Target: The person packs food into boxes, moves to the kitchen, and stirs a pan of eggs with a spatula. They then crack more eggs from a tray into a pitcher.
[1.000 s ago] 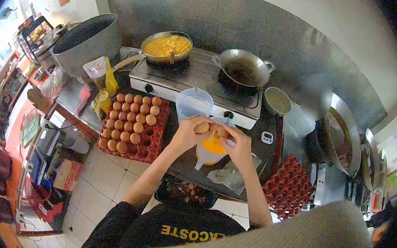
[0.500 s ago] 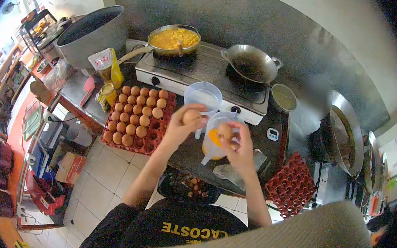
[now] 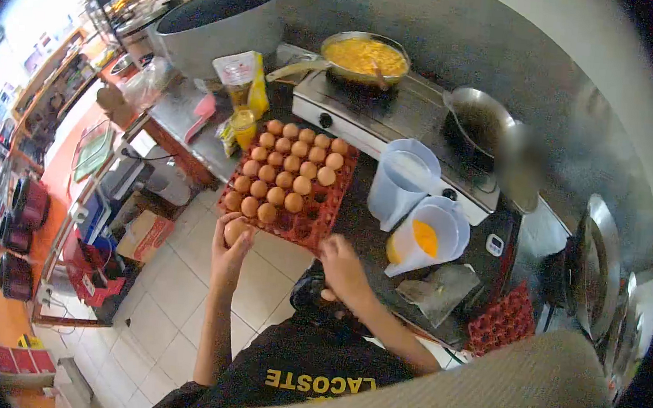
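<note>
My left hand (image 3: 222,261) is closed around a brown egg (image 3: 237,233) beside the front left corner of the red egg tray (image 3: 329,213). Rows of brown eggs (image 3: 286,161) fill most of that tray, with bare cups at its front right. Near the tray's front right edge, my right hand (image 3: 343,266) hangs above a dark bin (image 3: 306,289); its fingers are blurred and partly hidden. One clear jug (image 3: 431,233) contains orange-yellow yolk. A second clear jug (image 3: 404,181) stands behind it.
A two-burner stove (image 3: 419,127) carries a pan of yellow food (image 3: 364,58) and a dark wok (image 3: 477,122). Bags and a jar (image 3: 243,128) stand left of it. At the right are a timer (image 3: 494,246), another red tray (image 3: 503,320) and large pans (image 3: 599,267).
Both hands have moved away from the jugs, down and left in the room, the left one still with its egg. The brown piece in my right hand no longer shows. The view has shifted left.
</note>
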The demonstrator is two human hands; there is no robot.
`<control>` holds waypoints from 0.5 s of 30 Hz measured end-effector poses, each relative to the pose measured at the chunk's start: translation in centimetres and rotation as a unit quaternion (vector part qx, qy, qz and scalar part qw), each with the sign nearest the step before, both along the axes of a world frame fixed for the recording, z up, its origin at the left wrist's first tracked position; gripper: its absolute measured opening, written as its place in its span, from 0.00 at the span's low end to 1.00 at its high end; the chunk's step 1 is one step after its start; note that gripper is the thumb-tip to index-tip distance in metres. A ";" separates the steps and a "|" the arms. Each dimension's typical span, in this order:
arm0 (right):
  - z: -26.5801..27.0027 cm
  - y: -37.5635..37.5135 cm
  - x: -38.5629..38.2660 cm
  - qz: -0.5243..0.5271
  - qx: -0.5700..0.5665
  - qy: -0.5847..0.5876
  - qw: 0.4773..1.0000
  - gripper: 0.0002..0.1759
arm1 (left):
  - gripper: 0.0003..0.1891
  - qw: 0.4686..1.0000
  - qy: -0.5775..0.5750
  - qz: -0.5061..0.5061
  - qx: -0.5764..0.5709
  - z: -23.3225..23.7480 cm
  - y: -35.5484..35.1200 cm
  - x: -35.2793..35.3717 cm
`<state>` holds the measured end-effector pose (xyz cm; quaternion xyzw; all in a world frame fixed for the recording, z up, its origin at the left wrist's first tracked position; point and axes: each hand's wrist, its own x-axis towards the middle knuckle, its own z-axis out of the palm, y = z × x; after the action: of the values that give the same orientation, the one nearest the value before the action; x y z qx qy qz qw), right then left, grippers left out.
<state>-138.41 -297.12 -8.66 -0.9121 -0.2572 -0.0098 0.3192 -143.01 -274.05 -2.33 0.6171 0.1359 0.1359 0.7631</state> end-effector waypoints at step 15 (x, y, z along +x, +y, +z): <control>2.6 5.6 7.1 -0.054 0.534 0.468 0.702 0.16 | 0.26 0.996 -0.005 -0.063 0.067 1.3 0.4 -0.7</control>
<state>-131.30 -291.48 -6.06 -0.4882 0.0237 0.2652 0.8311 -143.74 -273.61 -1.02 0.6734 0.0835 0.0989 0.7279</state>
